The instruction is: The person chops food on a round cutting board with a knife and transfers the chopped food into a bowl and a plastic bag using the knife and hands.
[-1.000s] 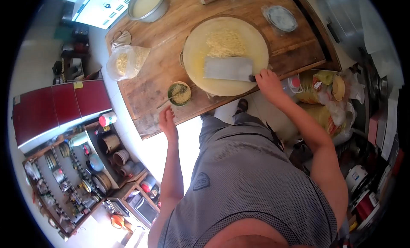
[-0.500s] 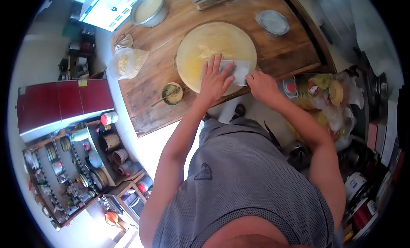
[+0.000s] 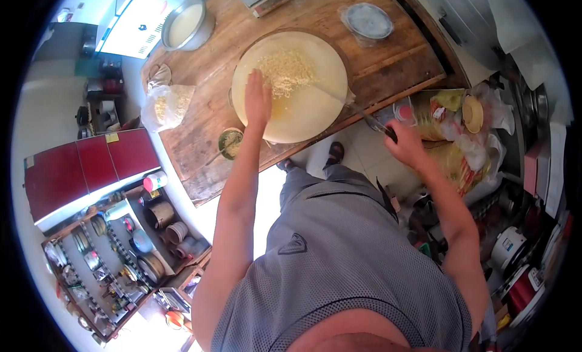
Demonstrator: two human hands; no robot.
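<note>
My right hand [image 3: 405, 143] grips the dark handle of a cleaver [image 3: 367, 117]. Seen nearly edge-on, its blade reaches over the right part of a round, pale chopping board [image 3: 303, 124]. On the board lies a heap of finely chopped, pale yellow food [image 3: 290, 70]; its exact kind I cannot tell. My left hand [image 3: 259, 100] is stretched flat at the heap's left side, fingers straight and holding nothing. Left of that wrist stands a small bowl [image 3: 230, 144] with chopped bits and a utensil in it.
A plastic bag of pale pieces [image 3: 167, 107] lies on the wooden table [image 3: 200, 130]. Behind it stands a metal pot [image 3: 189, 26] with pale contents. A plastic-covered round dish [image 3: 368, 21] sits at the back right. Bags and bottles crowd the lower right of the table.
The cleaver has turned from lying flat under my left hand to nearly edge-on. My left hand has come off the blade and moved left; my right hand has drawn back to the right.
</note>
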